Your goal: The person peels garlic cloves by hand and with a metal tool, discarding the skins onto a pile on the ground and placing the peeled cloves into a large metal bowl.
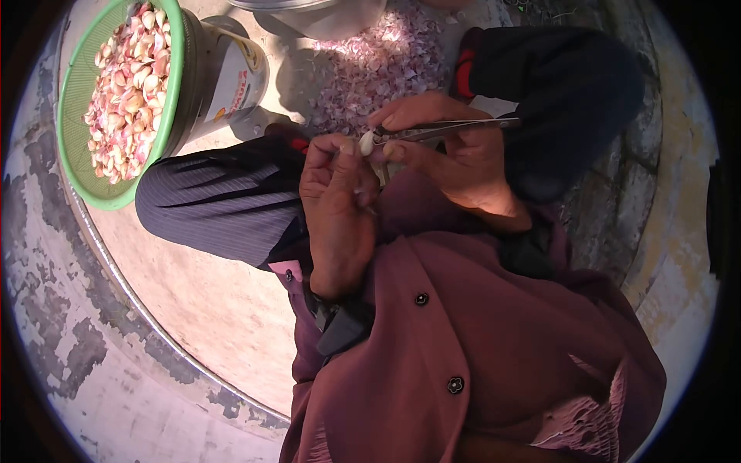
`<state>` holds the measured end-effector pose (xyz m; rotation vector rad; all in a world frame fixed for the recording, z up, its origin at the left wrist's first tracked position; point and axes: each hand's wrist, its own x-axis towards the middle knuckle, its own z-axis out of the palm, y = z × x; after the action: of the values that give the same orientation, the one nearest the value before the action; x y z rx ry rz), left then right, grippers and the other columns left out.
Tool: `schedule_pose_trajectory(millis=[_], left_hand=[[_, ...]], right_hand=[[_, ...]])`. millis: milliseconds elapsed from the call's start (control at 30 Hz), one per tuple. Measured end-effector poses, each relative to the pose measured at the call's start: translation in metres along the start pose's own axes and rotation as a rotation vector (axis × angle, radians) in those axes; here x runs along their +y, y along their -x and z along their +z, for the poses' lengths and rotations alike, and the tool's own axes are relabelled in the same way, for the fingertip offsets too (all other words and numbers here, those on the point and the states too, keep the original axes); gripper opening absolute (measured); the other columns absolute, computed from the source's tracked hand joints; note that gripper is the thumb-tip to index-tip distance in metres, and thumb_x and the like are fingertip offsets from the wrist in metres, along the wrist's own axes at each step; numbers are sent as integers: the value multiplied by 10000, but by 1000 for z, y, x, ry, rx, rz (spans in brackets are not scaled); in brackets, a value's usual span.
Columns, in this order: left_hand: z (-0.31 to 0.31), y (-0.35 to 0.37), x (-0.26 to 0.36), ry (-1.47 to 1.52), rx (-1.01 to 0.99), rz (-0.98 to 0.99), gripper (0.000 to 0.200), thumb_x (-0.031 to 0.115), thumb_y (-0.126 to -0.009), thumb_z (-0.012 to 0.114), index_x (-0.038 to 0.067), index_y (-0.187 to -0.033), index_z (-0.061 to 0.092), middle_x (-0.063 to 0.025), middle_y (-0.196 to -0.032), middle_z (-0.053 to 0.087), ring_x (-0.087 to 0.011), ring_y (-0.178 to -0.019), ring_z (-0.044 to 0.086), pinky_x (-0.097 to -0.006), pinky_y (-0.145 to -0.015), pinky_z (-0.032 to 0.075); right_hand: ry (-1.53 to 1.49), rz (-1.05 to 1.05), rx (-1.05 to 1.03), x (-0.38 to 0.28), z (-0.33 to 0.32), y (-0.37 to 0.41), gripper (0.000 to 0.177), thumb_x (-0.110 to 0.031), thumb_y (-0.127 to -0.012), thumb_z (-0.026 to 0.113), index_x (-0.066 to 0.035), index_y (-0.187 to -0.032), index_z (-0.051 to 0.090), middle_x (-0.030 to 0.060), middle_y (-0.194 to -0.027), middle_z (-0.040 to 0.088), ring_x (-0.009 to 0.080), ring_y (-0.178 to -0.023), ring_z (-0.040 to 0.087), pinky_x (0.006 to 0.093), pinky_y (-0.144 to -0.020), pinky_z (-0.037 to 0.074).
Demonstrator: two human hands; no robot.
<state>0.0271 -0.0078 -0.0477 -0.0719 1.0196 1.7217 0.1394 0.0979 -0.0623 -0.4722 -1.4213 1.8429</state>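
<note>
My left hand (pixel 337 212) pinches a small pale garlic clove (pixel 366 143) between thumb and fingertips. My right hand (pixel 455 158) grips a thin metal knife (pixel 455 126), whose tip touches the clove. Both hands work close together above my lap, over a maroon buttoned garment (pixel 463 332). My knees in dark trousers show at left (pixel 216 197) and upper right (pixel 556 85).
A green colander (pixel 76 100) full of pink-white garlic cloves (pixel 127 81) rests on a white bucket (pixel 231 77) at the upper left. Pinkish garlic skins (pixel 386 58) lie heaped on the ground beyond my hands. A metal basin (pixel 309 11) stands at the top edge. Worn, patchy concrete (pixel 93 347) surrounds a round slab.
</note>
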Motion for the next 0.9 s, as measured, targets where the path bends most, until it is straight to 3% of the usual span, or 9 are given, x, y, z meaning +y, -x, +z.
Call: schedule_pose_trajectory(millis=[100,167,300,467,533,700,767,833,900], left_hand=[[5,1,1,4,29,13,84,135,-947,580,66,-942,533,-53,-754,616,-34,-497,381,-181,-459,283],[7,1,1,-49,7,21,87,159,-966,549,75,-975,528,10,-674,495,-41,-505,341,-181,-469,305],[11,0,3,-34,15,-7,94,167,-967,548,76,-986,532,8,-665,500,-41,-498,341,-181,-465,307],[10,1,1,-36,38,-21,98,150,-960,561,54,-958,545,-53,-774,625,-24,-513,402,-165,-451,282],[14,1,4,-67,54,-25,104,166,-964,555,63,-954,541,-38,-737,589,-32,-497,373,-172,-443,288],[13,1,3,-111,21,3,115,179,-968,550,72,-929,536,-23,-709,555,-39,-483,347,-176,-440,298],[12,-1,1,-31,20,19,121,156,-967,550,48,-913,561,-54,-756,620,-28,-513,389,-170,-458,284],[13,-1,2,-33,41,21,118,155,-967,549,49,-914,559,-56,-756,619,-29,-516,388,-172,-460,283],[12,-1,2,-34,62,20,116,154,-967,548,51,-915,556,-58,-755,618,-31,-519,386,-173,-462,282]], right_hand=[[107,-79,-25,-2,0,-2,196,15,-804,708,38,-985,638,108,-930,656,155,-848,653,261,-738,522],[170,-109,-31,-3,1,-2,203,16,-799,711,40,-986,636,111,-933,655,156,-843,654,262,-738,522],[43,-84,33,-1,3,-1,201,28,-804,702,40,-992,631,112,-939,652,151,-834,650,262,-739,523],[-47,-42,44,-2,1,-1,207,46,-802,695,41,-997,625,113,-942,649,150,-829,649,260,-739,524],[57,-61,-40,1,-6,-1,279,46,-771,727,32,-1016,595,197,-1051,637,211,-932,648,295,-795,531],[211,-177,-104,2,-10,-2,255,51,-761,731,30,-984,608,176,-1014,644,226,-922,652,300,-794,530],[213,-188,-102,1,-7,-1,250,54,-757,733,29,-974,612,169,-1000,646,231,-922,654,303,-796,530],[-2,-55,61,-3,1,1,185,48,-788,705,39,-960,637,125,-922,659,190,-863,658,289,-744,533],[4,-87,96,-1,2,0,184,41,-781,714,38,-950,642,123,-925,661,200,-869,660,292,-759,532]])
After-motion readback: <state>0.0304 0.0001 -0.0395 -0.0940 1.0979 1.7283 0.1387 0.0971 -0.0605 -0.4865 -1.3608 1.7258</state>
